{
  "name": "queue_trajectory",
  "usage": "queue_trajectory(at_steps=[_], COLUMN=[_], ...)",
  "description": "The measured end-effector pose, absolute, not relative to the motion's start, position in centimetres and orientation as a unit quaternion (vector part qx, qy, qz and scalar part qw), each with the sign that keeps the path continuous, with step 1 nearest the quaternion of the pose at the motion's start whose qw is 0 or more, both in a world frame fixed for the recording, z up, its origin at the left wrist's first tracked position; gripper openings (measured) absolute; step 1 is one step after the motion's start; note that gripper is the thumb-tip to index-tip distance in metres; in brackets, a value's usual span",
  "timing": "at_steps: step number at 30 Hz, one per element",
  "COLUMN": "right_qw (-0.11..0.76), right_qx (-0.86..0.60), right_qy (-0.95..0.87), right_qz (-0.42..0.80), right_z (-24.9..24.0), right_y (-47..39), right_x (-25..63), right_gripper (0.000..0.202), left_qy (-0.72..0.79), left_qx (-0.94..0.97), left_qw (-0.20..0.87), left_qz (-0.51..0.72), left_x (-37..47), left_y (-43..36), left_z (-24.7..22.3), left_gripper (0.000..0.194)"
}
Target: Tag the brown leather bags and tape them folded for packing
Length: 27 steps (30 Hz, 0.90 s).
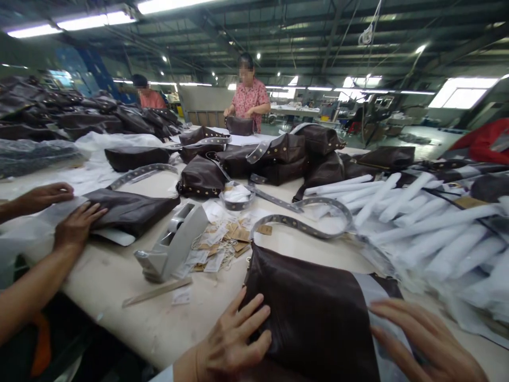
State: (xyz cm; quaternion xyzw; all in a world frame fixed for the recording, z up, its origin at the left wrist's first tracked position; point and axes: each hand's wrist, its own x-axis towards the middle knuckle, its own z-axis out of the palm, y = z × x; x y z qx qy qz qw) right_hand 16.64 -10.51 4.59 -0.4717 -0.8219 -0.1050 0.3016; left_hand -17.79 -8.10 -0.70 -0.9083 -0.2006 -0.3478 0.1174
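A dark brown leather bag (pixel 310 307) lies flat on the table in front of me. My left hand (pixel 238 337) rests with spread fingers on the bag's left edge. My right hand (pixel 425 334) lies over the right side of the bag, fingers stretched out, on a translucent white strip (pixel 368 294) that runs across the leather. The bag's studded strap (pixel 318 231), covered in clear wrapping, loops out behind it with a brown tag (pixel 264 229) beside it.
A grey tape dispenser (pixel 175 241), a flat stick (pixel 157 292) and a tag pile (pixel 222 239) lie left. White rolls (pixel 429 217) heap at right; more bags (pixel 278 154) stand behind. A co-worker's hands (pixel 77 225) touch another bag (pixel 127 207). Another person (pixel 250 98) stands across.
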Motion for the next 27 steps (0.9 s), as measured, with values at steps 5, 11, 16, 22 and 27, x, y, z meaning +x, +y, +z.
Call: queue_trajectory(at_steps=[5, 11, 16, 22, 27], right_qw=[0.087, -0.018, -0.039, 0.027, 0.073], right_qx=[-0.679, -0.747, -0.776, -0.798, -0.761], right_qy=[-0.713, -0.636, -0.585, -0.559, -0.568], right_qz=[0.151, 0.192, 0.232, 0.222, 0.305], right_z=[7.1, 2.5, 1.3, 0.6, 0.5], right_y=[1.6, 8.4, 8.9, 9.0, 8.8], right_x=[8.0, 4.2, 3.9, 3.8, 3.5], right_gripper=[0.026, 0.030, 0.019, 0.038, 0.012], left_qy=[-0.206, -0.225, -0.265, -0.262, -0.255], left_qx=[-0.878, -0.830, -0.822, -0.826, -0.821], left_qw=[0.149, 0.165, 0.151, 0.134, 0.136], left_qz=[-0.406, -0.483, -0.481, -0.481, -0.493], left_x=[-17.0, -16.3, -16.1, -16.1, -16.0], left_y=[-7.7, -7.1, -7.1, -7.1, -7.1], left_z=[-2.3, -4.0, -3.7, -3.4, -4.0], left_gripper=[0.011, 0.010, 0.014, 0.011, 0.009])
